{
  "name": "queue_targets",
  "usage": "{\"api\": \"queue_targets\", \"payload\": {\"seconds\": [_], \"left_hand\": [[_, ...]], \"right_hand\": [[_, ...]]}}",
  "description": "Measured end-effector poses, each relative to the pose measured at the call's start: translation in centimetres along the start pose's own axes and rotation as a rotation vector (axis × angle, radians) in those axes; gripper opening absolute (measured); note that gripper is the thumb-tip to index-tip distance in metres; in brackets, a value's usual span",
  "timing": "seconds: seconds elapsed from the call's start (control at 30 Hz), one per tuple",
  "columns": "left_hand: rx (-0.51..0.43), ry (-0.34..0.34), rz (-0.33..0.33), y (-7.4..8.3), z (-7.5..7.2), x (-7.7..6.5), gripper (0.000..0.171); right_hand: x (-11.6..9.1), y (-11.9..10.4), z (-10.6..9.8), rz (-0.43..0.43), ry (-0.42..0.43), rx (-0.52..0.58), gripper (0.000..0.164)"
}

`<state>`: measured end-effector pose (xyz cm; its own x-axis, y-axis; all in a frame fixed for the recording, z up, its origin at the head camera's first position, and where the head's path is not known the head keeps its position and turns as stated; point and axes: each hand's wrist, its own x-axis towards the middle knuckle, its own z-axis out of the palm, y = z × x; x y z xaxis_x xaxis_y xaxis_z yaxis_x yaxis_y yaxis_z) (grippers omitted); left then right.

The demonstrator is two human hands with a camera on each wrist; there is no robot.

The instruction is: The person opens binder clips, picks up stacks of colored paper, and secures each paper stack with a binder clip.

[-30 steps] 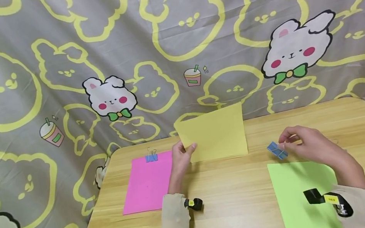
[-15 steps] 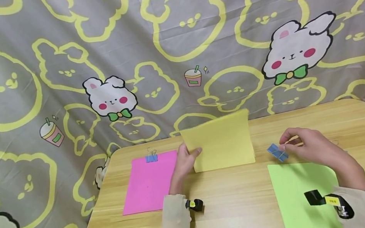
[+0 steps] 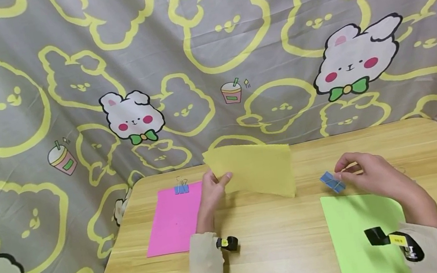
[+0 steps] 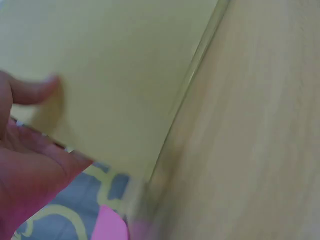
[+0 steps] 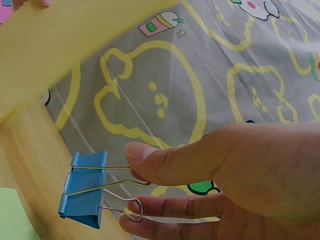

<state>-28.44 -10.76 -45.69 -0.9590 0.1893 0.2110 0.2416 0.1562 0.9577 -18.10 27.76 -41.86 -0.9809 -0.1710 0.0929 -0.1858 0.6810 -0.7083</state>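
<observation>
My left hand (image 3: 213, 192) grips the left edge of a stack of yellow paper (image 3: 254, 168), thumb on the near face and fingers behind. The stack stands up over the table, tilted, its lower right corner dipping. In the left wrist view the thumb (image 4: 37, 91) lies flat on the yellow sheet. To the right, my right hand (image 3: 368, 171) pinches a blue binder clip (image 3: 332, 182) by its wire handles, above the far edge of the green paper. The right wrist view has the clip (image 5: 85, 190) with its handles between thumb and fingers.
Pink paper (image 3: 176, 221) lies at the left with another blue binder clip (image 3: 181, 189) on its top edge. Green paper (image 3: 362, 237) lies at the right, partly under my right arm. Behind the wooden table (image 3: 276, 249) hangs a patterned grey curtain (image 3: 216, 122).
My left hand lowered the yellow stack toward me, then moved it back left and tilted it, right corner down. The right hand and its binder clip have hardly moved.
</observation>
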Motion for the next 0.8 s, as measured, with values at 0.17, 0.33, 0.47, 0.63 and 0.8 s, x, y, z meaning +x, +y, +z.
{"api": "queue_targets", "payload": {"seconds": [0.17, 0.33, 0.47, 0.63, 0.8], "left_hand": [[0.014, -0.066, 0.003, -0.58, 0.08, 0.15, 0.025], [0.065, -0.087, -0.006, -0.69, 0.11, 0.09, 0.027], [0.020, -0.098, -0.009, -0.81, 0.16, 0.19, 0.032], [0.010, -0.032, -0.023, -0.95, 0.16, 0.18, 0.030], [0.027, -0.014, -0.038, -0.82, 0.03, 0.13, 0.020]], "right_hand": [[0.04, 0.03, -0.14, 0.002, -0.005, 0.001, 0.005], [-0.06, -0.12, -0.19, 0.007, -0.008, 0.005, 0.007], [-0.11, -0.22, -0.19, 0.010, -0.005, -0.004, 0.016], [0.00, -0.15, -0.22, 0.007, -0.005, -0.033, 0.040], [0.06, 0.17, -0.17, 0.022, -0.020, -0.069, 0.052]]}}
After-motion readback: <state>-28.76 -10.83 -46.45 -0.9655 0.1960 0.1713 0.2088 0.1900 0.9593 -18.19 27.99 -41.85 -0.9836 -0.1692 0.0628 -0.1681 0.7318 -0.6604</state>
